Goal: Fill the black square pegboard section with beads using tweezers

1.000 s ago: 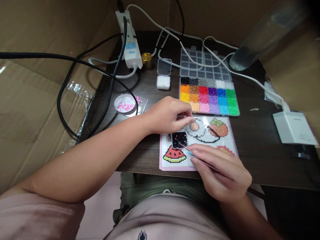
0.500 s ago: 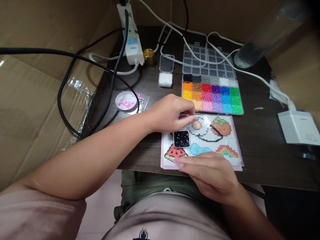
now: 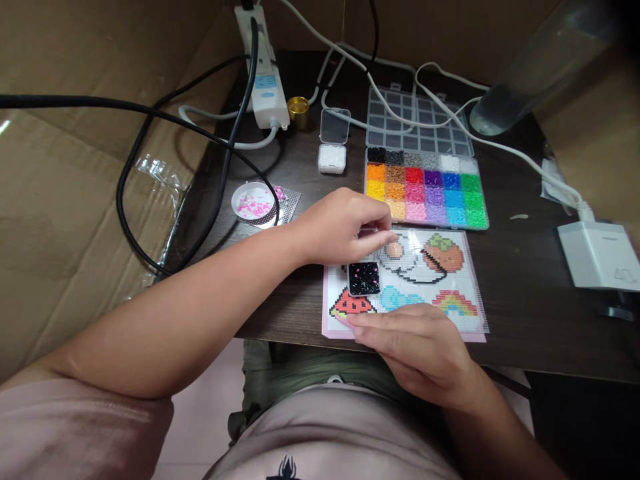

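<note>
My left hand (image 3: 345, 227) hovers over the upper part of the pattern sheet (image 3: 425, 323), thumb and forefinger pinched near the fried-egg picture. Anything between those fingertips is too small or hidden to make out. Just below it, a small clear box (image 3: 364, 279) holds black beads with a few pink ones. My right hand (image 3: 423, 350) is closed around a slim pink tool (image 3: 343, 320), its tip over the watermelon picture (image 3: 353, 301). Most of the tool is hidden by the fingers. A clear pegboard (image 3: 477, 280) covers the sheet, and a black bead outline (image 3: 425, 280) runs across it.
Behind the sheet lies an open bead case (image 3: 487, 223) with many colours. Further left are a small box of white beads (image 3: 332, 160), a white dish (image 3: 235, 208) with pink and white beads, and a gold cup (image 3: 299, 113). Cables, a power strip (image 3: 267, 100) and a charger (image 3: 595, 257) surround these.
Both hands keep almost the same place. The right hand's pink tool has shifted very slightly over the watermelon picture; the beads and boxes look the same.
</note>
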A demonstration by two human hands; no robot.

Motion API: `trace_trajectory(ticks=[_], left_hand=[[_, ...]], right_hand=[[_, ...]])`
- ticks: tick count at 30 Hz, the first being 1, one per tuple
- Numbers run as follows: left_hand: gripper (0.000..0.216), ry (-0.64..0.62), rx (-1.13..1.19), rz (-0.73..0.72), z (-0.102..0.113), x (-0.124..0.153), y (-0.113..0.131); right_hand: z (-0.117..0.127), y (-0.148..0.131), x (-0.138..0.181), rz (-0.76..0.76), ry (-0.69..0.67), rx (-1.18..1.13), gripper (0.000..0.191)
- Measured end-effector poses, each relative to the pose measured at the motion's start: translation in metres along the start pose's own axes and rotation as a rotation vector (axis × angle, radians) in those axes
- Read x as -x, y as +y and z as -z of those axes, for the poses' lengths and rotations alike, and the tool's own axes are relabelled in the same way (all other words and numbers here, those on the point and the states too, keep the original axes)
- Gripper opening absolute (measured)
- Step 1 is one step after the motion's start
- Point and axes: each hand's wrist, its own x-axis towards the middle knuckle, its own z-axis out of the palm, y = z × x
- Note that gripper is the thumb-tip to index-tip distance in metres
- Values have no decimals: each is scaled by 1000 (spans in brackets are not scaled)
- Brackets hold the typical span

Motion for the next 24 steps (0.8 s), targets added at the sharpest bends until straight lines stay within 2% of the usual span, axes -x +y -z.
trace_trajectory(ticks=[8, 24], left_hand=[[17, -5, -2, 2, 0, 0, 0], [17, 4, -8, -1, 0, -1, -1]], right_hand=[[-1, -1, 1, 2, 1, 5, 38], [0, -2, -3, 15, 1, 17, 33]])
